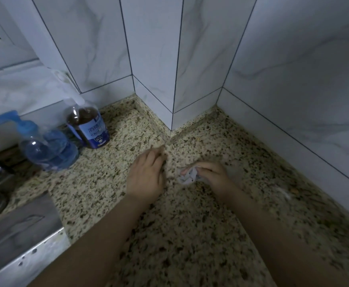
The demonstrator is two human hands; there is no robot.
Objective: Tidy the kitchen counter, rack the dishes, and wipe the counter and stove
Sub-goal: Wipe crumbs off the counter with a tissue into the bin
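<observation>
fingers of the right hand [207,175] pinch a crumpled cloth [187,177]; left hand [146,176] lies flat on the counter [99,183].

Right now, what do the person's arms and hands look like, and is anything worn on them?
Both forearms are bare up to the bottom edge of the picture: no sleeves show. The left hand and the right hand wear no gloves, and no watch, bracelet or ring can be seen on them. The picture is dim and somewhat blurred, so small details such as the nails cannot be made out.
</observation>
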